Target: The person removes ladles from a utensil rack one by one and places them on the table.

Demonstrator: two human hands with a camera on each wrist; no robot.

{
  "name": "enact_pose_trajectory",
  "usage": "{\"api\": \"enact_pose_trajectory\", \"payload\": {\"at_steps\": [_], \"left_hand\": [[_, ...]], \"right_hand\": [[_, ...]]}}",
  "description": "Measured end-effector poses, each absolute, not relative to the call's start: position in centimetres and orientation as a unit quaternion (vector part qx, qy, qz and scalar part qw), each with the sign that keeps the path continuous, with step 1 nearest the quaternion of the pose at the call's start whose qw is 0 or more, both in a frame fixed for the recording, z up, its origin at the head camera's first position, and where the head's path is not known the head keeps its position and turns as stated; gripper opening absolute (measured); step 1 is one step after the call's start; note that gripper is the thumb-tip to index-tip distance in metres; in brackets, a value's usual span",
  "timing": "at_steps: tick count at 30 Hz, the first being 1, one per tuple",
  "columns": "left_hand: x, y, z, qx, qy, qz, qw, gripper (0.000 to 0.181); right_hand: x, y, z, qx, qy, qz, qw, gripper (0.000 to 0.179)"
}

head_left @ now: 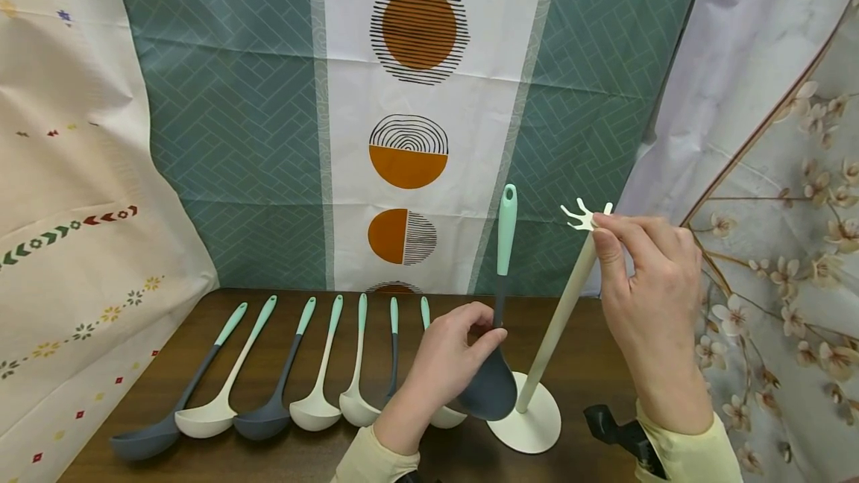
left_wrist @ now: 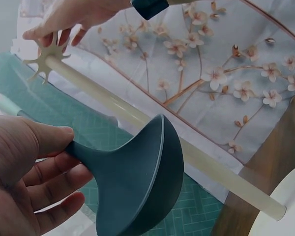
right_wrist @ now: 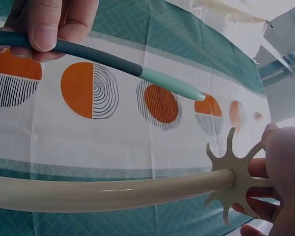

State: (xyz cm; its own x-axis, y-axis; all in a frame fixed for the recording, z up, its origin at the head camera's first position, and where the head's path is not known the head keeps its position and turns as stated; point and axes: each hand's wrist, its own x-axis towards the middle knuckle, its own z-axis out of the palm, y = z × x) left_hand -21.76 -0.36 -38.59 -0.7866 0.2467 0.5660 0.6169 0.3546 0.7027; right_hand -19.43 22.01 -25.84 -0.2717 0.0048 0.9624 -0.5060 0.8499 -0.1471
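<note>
My left hand (head_left: 446,352) pinches a dark grey ladle (head_left: 493,387) by its shaft, just above the bowl. The ladle stands upright, its mint-green handle (head_left: 507,229) pointing up, to the left of a cream utensil stand (head_left: 560,311). With thumb and fingers, my right hand (head_left: 654,285) grips the hooked top of that stand. In the right wrist view, curved hooks (right_wrist: 229,147) fan out around the pole's end, and the ladle's handle is apart from them. The left wrist view shows the ladle's bowl (left_wrist: 137,182) in front of the pole.
On the wooden table (head_left: 268,461), several ladles lie in a row to the left, some white (head_left: 315,410), some dark grey (head_left: 265,420), all with mint handles. The stand's round base (head_left: 537,431) rests on the table. Patterned cloths (head_left: 221,133) hang behind and at both sides.
</note>
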Motion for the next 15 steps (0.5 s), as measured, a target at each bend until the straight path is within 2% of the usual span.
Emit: {"api": "enact_pose_trajectory", "payload": {"at_steps": [15], "left_hand": [[-22.15,-0.57,-38.76,-0.248,-0.811,-0.491,0.199,0.01]], "right_hand": [[-19.35,21.97,-25.87,0.158,-0.77,0.225,0.576,0.055]]}}
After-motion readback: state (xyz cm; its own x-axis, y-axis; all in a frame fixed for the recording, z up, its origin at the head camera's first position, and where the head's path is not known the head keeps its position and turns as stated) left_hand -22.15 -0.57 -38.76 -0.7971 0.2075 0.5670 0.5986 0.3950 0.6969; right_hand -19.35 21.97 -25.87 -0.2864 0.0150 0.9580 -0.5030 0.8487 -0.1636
